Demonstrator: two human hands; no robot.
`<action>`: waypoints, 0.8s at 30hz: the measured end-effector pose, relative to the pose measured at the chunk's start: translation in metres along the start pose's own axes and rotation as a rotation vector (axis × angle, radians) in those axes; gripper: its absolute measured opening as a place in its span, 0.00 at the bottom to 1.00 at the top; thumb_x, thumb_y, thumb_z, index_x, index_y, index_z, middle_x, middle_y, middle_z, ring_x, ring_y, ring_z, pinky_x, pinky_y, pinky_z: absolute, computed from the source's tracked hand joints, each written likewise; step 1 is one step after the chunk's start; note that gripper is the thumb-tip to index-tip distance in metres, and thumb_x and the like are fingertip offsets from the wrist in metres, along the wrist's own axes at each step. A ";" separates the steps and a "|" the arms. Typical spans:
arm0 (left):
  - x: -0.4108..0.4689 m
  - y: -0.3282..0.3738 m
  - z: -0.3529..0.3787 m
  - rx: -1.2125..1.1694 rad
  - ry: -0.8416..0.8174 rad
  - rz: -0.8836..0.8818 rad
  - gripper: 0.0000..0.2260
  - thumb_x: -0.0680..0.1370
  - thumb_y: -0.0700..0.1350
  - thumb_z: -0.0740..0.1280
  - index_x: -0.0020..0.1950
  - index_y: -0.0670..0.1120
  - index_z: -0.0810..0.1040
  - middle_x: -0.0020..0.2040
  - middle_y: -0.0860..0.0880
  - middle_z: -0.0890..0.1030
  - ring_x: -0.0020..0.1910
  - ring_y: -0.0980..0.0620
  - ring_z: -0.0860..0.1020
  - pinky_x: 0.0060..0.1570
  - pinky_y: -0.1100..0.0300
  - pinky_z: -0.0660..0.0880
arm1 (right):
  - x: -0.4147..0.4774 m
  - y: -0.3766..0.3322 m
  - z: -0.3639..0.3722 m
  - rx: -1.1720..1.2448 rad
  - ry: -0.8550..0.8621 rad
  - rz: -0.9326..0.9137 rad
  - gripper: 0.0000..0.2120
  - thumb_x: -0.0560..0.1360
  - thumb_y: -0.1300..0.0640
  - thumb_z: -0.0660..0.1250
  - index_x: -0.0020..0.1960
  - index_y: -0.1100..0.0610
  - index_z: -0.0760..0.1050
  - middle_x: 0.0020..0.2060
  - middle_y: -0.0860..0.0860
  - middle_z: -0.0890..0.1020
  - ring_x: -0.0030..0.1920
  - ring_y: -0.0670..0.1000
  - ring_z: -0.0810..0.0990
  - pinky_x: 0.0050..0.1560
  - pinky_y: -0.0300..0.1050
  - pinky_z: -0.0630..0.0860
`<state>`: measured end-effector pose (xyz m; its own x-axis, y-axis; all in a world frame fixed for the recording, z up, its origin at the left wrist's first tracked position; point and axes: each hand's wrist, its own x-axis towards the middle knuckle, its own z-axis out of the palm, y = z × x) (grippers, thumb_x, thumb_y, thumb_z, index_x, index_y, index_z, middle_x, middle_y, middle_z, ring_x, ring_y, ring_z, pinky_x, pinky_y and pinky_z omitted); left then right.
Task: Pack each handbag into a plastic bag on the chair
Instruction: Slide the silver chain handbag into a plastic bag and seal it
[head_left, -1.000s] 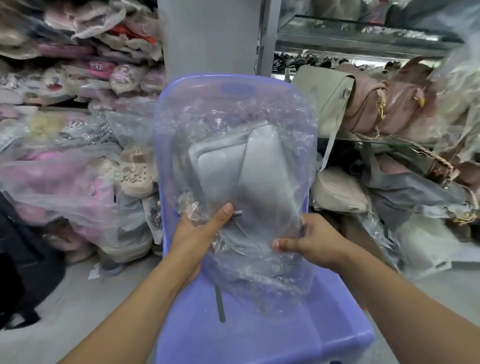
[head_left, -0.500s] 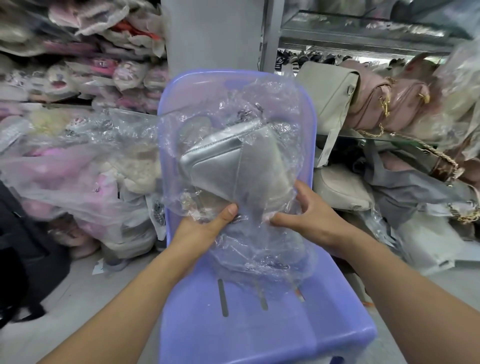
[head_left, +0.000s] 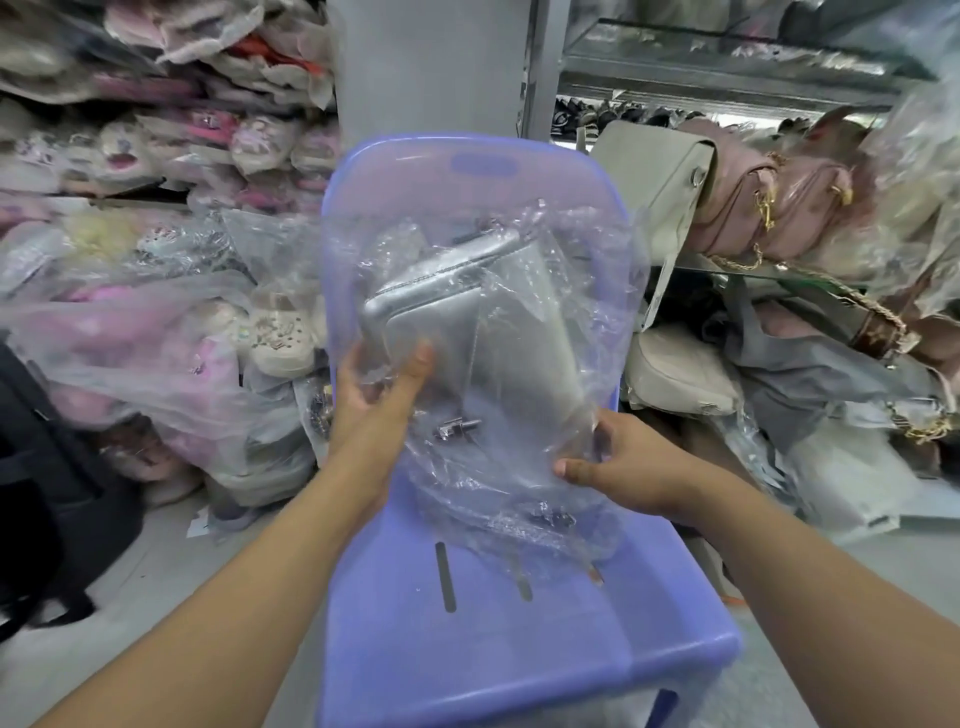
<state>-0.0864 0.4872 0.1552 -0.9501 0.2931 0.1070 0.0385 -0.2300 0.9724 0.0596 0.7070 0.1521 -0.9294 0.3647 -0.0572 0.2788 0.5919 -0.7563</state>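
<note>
The left hand (head_left: 379, 405) grips the lower left of a clear plastic bag (head_left: 524, 467), thumb laid up the front of the film and fingers tucked behind it. The right hand (head_left: 631, 462) pinches the bag's lower right side, thumb pointing inward across the plastic and the other fingers curled round the crumpled edge. Between the two hands the bag is held above the seat, and inside its upper half sits a silver handbag (head_left: 467, 322), tilted with its rounded top corner toward the upper left. A small metal clasp (head_left: 457, 428) lies loose in the film below the handbag, and the bag's slack lower end sags near the seat. Behind and beneath all this stands a purple plastic chair (head_left: 467, 660), its backrest rising behind the bag. To the right, a shelf (head_left: 727, 83) carries an olive handbag (head_left: 654, 182) and pink handbags with gold chains (head_left: 789, 208), with more bags heaped below. To the left are stacks of footwear wrapped in plastic (head_left: 156, 156), and a black backpack (head_left: 47, 493) sits on the floor.
</note>
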 end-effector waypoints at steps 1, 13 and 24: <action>-0.004 -0.001 0.004 0.058 -0.015 -0.013 0.52 0.54 0.75 0.75 0.74 0.59 0.65 0.64 0.58 0.78 0.62 0.56 0.78 0.65 0.53 0.73 | -0.001 0.002 0.000 -0.013 0.006 0.006 0.14 0.74 0.48 0.76 0.58 0.47 0.78 0.54 0.47 0.85 0.56 0.50 0.83 0.63 0.55 0.79; -0.021 -0.019 0.017 0.111 -0.125 -0.160 0.42 0.68 0.78 0.62 0.78 0.60 0.61 0.67 0.67 0.70 0.68 0.61 0.68 0.68 0.58 0.62 | -0.004 0.004 0.016 0.086 0.146 0.059 0.18 0.80 0.41 0.66 0.53 0.57 0.76 0.42 0.51 0.82 0.40 0.50 0.81 0.44 0.48 0.76; -0.030 0.029 0.018 -0.249 0.106 0.124 0.36 0.72 0.69 0.62 0.76 0.54 0.63 0.76 0.50 0.68 0.73 0.54 0.70 0.74 0.50 0.65 | -0.002 -0.095 -0.030 0.596 0.410 0.047 0.14 0.77 0.50 0.71 0.56 0.59 0.76 0.33 0.58 0.77 0.27 0.52 0.74 0.29 0.42 0.73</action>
<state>-0.0518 0.4881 0.1842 -0.9704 0.1530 0.1868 0.0916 -0.4824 0.8711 0.0424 0.6716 0.2436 -0.7217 0.6894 0.0618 0.0285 0.1188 -0.9925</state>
